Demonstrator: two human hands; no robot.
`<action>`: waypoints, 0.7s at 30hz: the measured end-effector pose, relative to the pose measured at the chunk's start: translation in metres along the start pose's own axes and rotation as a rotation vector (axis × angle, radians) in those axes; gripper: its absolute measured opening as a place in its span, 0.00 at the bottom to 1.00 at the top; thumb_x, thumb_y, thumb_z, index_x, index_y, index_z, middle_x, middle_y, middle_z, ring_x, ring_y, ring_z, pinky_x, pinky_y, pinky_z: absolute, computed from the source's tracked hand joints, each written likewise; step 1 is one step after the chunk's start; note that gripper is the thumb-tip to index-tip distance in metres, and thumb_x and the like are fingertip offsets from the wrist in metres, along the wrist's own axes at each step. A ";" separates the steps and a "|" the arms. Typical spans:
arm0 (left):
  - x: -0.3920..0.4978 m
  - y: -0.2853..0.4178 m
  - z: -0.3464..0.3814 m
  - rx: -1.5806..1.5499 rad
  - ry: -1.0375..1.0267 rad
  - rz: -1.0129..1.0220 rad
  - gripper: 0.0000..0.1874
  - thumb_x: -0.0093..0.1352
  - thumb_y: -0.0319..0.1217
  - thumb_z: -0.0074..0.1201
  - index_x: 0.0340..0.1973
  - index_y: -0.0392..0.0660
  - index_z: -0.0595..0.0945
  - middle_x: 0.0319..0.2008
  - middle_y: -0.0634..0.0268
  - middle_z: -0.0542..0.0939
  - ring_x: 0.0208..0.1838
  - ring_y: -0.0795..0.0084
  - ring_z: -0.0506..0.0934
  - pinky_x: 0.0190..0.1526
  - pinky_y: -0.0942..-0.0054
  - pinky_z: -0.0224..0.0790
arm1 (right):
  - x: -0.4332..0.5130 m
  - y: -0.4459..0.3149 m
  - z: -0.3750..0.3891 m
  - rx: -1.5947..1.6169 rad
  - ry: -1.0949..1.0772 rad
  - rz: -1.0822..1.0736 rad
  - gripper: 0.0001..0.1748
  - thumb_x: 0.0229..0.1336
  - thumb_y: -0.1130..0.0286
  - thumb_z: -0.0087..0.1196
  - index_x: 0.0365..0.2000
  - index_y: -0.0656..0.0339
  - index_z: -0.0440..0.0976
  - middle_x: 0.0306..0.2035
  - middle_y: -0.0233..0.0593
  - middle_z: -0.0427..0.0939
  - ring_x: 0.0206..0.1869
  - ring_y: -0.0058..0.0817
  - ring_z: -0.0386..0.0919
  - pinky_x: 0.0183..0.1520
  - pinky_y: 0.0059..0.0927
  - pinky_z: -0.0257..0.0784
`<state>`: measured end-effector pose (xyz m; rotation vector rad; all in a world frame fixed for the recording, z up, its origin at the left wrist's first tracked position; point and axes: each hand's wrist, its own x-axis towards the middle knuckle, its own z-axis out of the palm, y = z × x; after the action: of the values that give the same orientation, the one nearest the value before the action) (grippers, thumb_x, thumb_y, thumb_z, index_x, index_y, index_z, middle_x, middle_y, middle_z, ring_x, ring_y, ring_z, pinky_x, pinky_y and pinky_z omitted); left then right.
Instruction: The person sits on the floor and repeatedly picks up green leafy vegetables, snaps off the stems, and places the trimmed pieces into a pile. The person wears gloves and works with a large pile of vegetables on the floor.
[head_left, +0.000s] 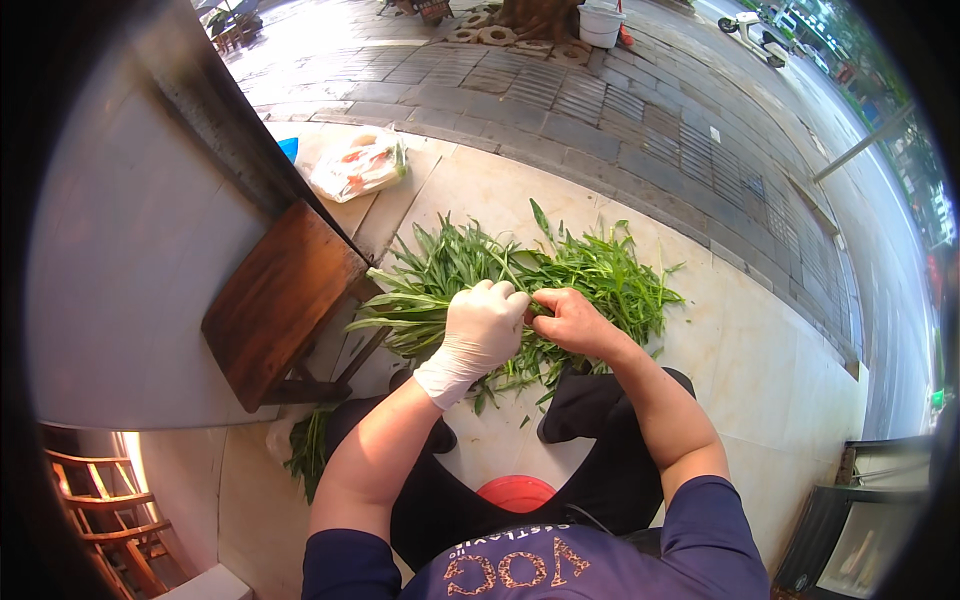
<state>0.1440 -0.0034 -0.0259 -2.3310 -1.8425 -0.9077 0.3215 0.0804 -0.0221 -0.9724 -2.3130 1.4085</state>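
Note:
My left hand (480, 326), in a white disposable glove, is closed around a bunch of long-stemmed leafy greens (409, 306), perhaps water spinach. Its stems and narrow leaves stick out to the left. Close beside it, the bare fingers of my right hand (574, 322) pinch a green stem; the fingers hide most of it. Beneath and beyond the hands, a heap of whole greens (446, 251) lies on the pale tiled floor (739, 345). To the right of that heap is a looser pile of greens (619, 274), partly behind my right hand.
A wooden stool (289, 292) stands at left beside a white panel. Beyond it lies a filled clear plastic bag (360, 165). More greens (307, 450) are by my left leg. Something red (517, 493) shows between my legs. Paving (585, 97) borders the tiles.

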 end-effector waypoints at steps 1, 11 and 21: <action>0.001 -0.001 -0.002 -0.105 0.022 -0.027 0.06 0.62 0.28 0.65 0.34 0.47 0.85 0.30 0.63 0.81 0.37 0.56 0.83 0.35 0.62 0.76 | 0.001 0.000 -0.002 -0.010 -0.013 0.033 0.11 0.56 0.70 0.58 0.31 0.71 0.74 0.22 0.49 0.74 0.25 0.29 0.69 0.31 0.37 0.66; -0.003 -0.079 -0.069 -1.388 0.204 -0.923 0.09 0.69 0.23 0.63 0.44 0.36 0.88 0.41 0.62 0.87 0.37 0.76 0.83 0.40 0.77 0.77 | -0.014 0.054 -0.075 -0.108 0.456 0.004 0.12 0.57 0.73 0.57 0.40 0.66 0.83 0.35 0.38 0.81 0.33 0.23 0.77 0.38 0.29 0.73; -0.032 -0.108 -0.108 -1.789 0.414 -0.668 0.11 0.74 0.25 0.52 0.50 0.36 0.82 0.46 0.48 0.86 0.43 0.59 0.85 0.46 0.62 0.84 | -0.013 0.099 -0.100 -0.522 0.573 0.287 0.35 0.60 0.61 0.62 0.65 0.64 0.71 0.63 0.58 0.73 0.67 0.51 0.72 0.68 0.45 0.69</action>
<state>-0.0019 -0.0398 0.0141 -1.0837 -1.6216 -3.8077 0.4250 0.1705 -0.0562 -1.6478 -2.1627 0.4702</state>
